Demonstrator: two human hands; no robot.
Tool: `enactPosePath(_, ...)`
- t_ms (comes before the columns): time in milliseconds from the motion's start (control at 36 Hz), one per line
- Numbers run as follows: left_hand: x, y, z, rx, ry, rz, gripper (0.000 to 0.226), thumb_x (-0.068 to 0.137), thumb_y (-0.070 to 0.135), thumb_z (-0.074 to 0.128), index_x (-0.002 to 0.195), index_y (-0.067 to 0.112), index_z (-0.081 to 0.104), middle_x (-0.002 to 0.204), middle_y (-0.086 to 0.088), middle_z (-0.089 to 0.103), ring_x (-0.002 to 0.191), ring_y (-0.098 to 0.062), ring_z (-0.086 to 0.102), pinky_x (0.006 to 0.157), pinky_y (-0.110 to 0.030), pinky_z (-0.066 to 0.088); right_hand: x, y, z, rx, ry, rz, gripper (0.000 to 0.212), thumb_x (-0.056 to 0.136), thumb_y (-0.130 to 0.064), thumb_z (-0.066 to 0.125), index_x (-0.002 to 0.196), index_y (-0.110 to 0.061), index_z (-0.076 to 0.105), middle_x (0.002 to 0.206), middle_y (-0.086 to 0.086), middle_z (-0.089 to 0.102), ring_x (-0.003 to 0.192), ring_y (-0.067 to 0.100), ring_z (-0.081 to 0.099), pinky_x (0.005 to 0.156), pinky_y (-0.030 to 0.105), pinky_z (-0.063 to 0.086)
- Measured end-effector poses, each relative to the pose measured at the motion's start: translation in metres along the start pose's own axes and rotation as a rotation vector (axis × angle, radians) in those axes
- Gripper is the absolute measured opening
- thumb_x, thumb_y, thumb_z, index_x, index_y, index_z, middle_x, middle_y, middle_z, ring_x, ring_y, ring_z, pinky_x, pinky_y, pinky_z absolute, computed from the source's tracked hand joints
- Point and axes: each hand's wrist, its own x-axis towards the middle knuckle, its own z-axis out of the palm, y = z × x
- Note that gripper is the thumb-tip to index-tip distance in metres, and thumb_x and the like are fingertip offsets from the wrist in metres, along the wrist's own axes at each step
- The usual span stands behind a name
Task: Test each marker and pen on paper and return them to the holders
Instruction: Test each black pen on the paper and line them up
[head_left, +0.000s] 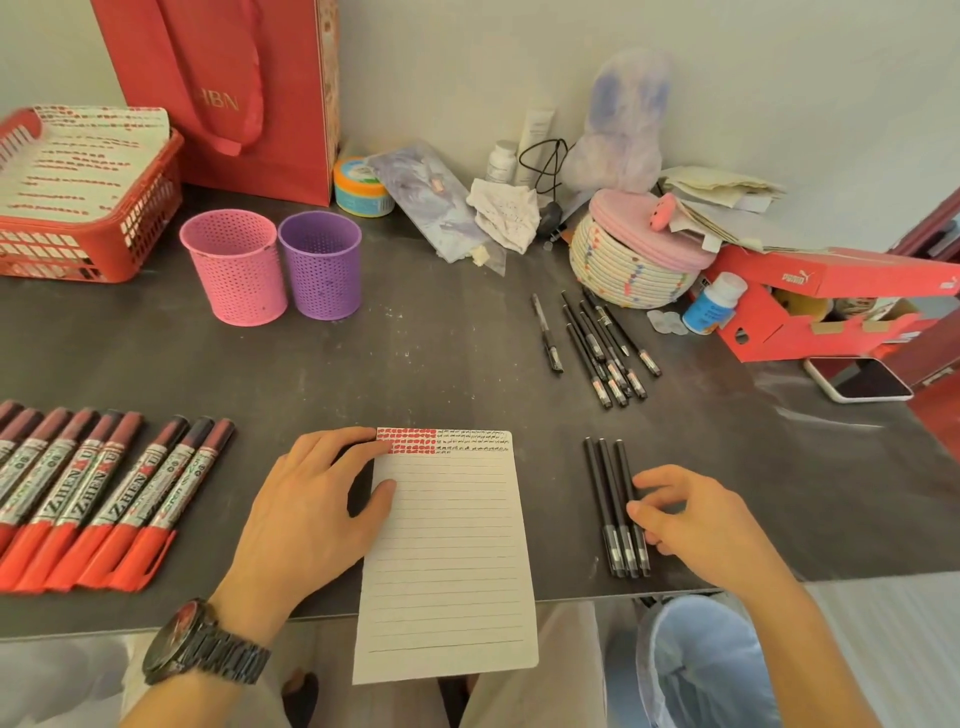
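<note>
Two bare hands lie on a dark grey desk (441, 353) that stands against a pale wall (779, 78). The left hand (311, 509), with a dark wristwatch (197, 644) on its wrist, rests flat and relaxed with straight fingers on the left edge of a lined sheet of paper (447, 545). The sheet sits at the middle of the near edge and overhangs it, with rows of red blots and black scribbles along its top. The right hand (691, 519) has curled fingers, its thumb and forefinger tips against the rightmost of three black pens (618, 509) laid side by side near the near edge, right of the paper; whether it pinches that pen or merely touches it cannot be told. More black pens (597, 348) lie loose towards the far right. Red-capped markers (93, 493) lie in a row at the near left edge. A pink holder (236, 267) and a purple holder (321, 265), both perforated, stand upright and just beside each other at the far left. Behind them are a red basket (145, 218) holding marked sheets and a red paper bag (234, 93). On the right side are a woven basket (628, 265) with a pink lid, a red shoebox (810, 291) and a phone (862, 379).
</note>
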Motion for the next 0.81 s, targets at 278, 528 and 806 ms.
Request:
enactPosePath(278, 0.0001, -0.0025, 0.0024, 0.001, 0.002, 0.005, 0.047, 0.091, 0.052, 0.056, 0.132, 0.031, 0.06, 0.136, 0.012, 0.057, 0.128, -0.013, 0.048, 0.104, -0.036, 0.041, 0.001, 0.0007, 0.001, -0.009, 0.001, -0.009, 0.021, 0.092, -0.036, 0.071, 0.105, -0.047, 0.058, 0.084, -0.033, 0.07, 0.07, -0.001, 0.07, 0.083, 0.039, 0.06)
enactPosePath(528, 0.0002, -0.0033, 0.0037, 0.007, 0.006, -0.004, 0.045, 0.09, 0.052, 0.057, 0.13, 0.03, 0.062, 0.134, 0.011, 0.059, 0.126, -0.014, 0.051, 0.101, -0.035, 0.043, 0.001, 0.0005, 0.0023, -0.022, 0.002, -0.01, 0.021, 0.092, -0.036, 0.07, 0.106, -0.047, 0.058, 0.082, -0.032, 0.069, 0.07, -0.001, 0.07, 0.081, 0.038, 0.06)
enactPosePath(806, -0.0002, -0.0035, 0.0026, 0.011, -0.01, 0.001, 0.046, 0.091, 0.053, 0.056, 0.133, 0.032, 0.06, 0.137, 0.013, 0.056, 0.128, -0.011, 0.048, 0.105, -0.033, 0.039, 0.0024, -0.0081, -0.0031, -0.1, 0.088, -0.014, 0.014, 0.093, -0.048, 0.065, 0.106, -0.045, 0.059, 0.083, -0.02, 0.071, 0.073, 0.001, 0.069, 0.073, 0.027, 0.051)
